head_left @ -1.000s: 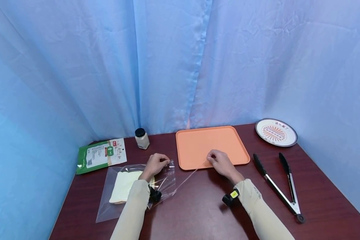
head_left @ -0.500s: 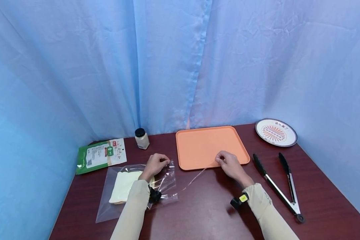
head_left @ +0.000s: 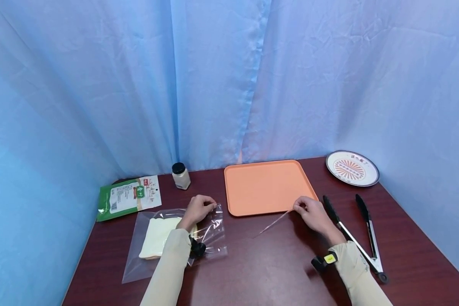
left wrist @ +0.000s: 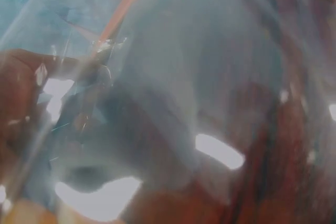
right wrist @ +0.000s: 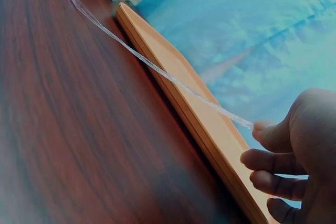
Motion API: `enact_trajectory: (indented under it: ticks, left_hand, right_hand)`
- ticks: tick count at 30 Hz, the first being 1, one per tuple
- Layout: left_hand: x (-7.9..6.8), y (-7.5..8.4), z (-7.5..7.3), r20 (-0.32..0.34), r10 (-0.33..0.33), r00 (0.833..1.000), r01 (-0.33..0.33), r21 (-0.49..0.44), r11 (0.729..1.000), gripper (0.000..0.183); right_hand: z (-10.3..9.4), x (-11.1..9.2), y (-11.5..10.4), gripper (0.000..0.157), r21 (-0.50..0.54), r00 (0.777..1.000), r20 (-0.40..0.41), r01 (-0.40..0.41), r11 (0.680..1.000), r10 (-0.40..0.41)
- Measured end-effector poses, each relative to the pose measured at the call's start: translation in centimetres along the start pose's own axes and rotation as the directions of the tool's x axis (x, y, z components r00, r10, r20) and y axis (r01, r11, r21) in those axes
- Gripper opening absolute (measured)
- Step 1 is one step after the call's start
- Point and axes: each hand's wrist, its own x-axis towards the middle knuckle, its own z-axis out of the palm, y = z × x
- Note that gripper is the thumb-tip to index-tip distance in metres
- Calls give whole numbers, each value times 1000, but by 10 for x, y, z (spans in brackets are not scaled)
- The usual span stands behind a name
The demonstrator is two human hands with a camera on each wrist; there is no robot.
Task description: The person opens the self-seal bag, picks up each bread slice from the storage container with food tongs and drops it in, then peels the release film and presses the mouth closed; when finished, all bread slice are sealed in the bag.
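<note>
A clear plastic bag [head_left: 215, 238] lies at the left of the table, with pale sliced bread [head_left: 158, 238] inside. My left hand [head_left: 198, 211] pinches the bag's far right corner, its forearm crossing over the bread. Between thumb and finger, my right hand [head_left: 313, 214] holds one end of a thin clear plastic strip [head_left: 272, 224] near the tray's front right corner. The right wrist view shows the strip [right wrist: 152, 65] stretching away, its far end apart from the bag. Film and glare blur most of the left wrist view.
An orange tray [head_left: 267, 187] lies at the back centre. Black-and-silver tongs [head_left: 357, 246] are spread beside my right forearm, with a patterned plate [head_left: 369, 175] behind. A black-lidded jar [head_left: 181, 178] and a green-and-white packet [head_left: 128, 199] stand and lie back left.
My right hand has moved right, pulling the plastic strip with it. The strip ran to the bag earlier and now hangs free of it. My left hand has stayed in place.
</note>
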Motion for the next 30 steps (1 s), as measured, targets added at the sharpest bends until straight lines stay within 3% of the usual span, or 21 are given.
enact_trajectory:
  ticks: [9, 17, 30]
  left_hand:
    - [0, 1, 0, 4, -16, 1000, 16, -13, 1000, 11]
    - [0, 2, -1, 6, -34, 999, 34, -24, 999, 11]
    - [0, 1, 0, 0, -12, 1000, 12, -5, 1000, 10]
  right_hand:
    - [-16, -11, 21, 9, -131, 999, -30, -18, 991, 14]
    - [-18, -15, 21, 10, -245, 1000, 12, 22, 969, -19]
    - [-11, -19, 24, 4, -271, 999, 41, 4, 963, 7]
